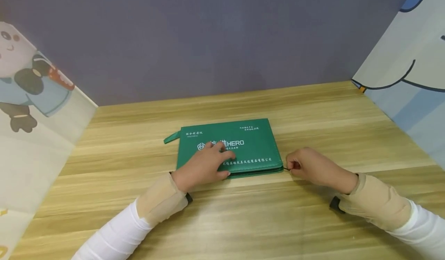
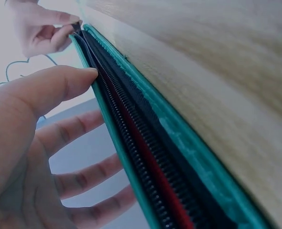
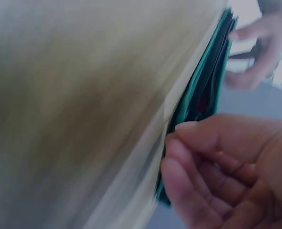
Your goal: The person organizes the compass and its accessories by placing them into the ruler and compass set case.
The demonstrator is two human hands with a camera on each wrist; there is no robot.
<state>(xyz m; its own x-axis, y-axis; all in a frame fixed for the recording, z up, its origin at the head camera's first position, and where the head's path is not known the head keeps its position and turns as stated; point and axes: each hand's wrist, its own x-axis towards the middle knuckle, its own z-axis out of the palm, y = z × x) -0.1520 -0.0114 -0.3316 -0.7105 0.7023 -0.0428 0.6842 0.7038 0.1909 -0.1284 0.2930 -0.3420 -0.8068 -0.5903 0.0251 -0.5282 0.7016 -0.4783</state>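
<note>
A green case point(image 1: 227, 146) lies flat on the tabletop point(image 1: 243, 221). The left hand point(image 1: 201, 166) rests on its near left part, fingers point(image 1: 217, 148) straight and spread over the white lettering, thumb along the near edge. In the left wrist view that thumb touches the top layer beside the zipper point(image 2: 136, 157), whose black teeth stand parted along the edge, with red showing inside. The right hand point(image 1: 314, 167) sits just right of the case's near right corner, fingers curled, pinching the small dark zipper pull point(image 1: 287, 169) there. The right wrist view is blurred; it shows the curled fingers point(image 3: 198, 167) against the case's edge.
</note>
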